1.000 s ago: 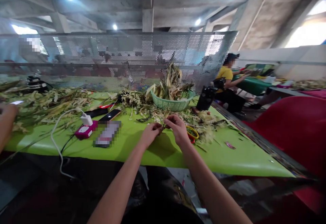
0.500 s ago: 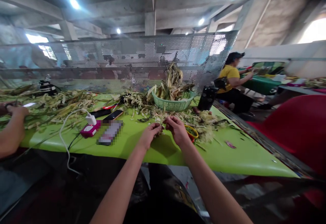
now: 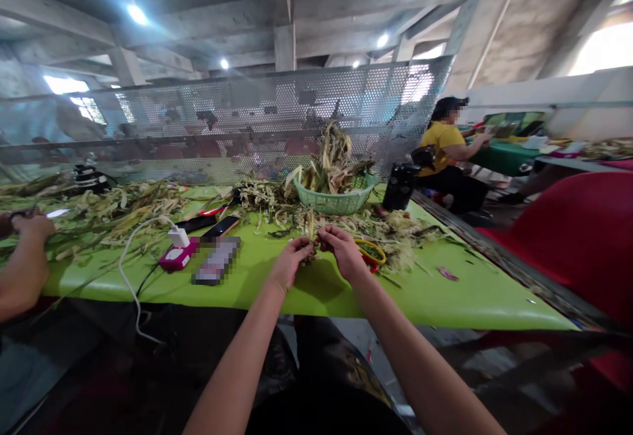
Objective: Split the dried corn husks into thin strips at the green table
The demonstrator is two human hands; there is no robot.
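Head: basket [image 3: 332,204] of dried leaves [image 3: 333,151]

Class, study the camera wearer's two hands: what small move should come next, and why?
Probably bring the right hand in to steady the dried plant piece: it appears pinched upright in the left hand, with the right thumb and fingers close beside it.

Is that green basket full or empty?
Full: dry plant matter heaps well above the rim of the green basket.

Both forearms [image 3: 250,336] stretch forward, the left hand [image 3: 290,261] and right hand [image 3: 342,250] close together, fingers [image 3: 301,244] curled inward.
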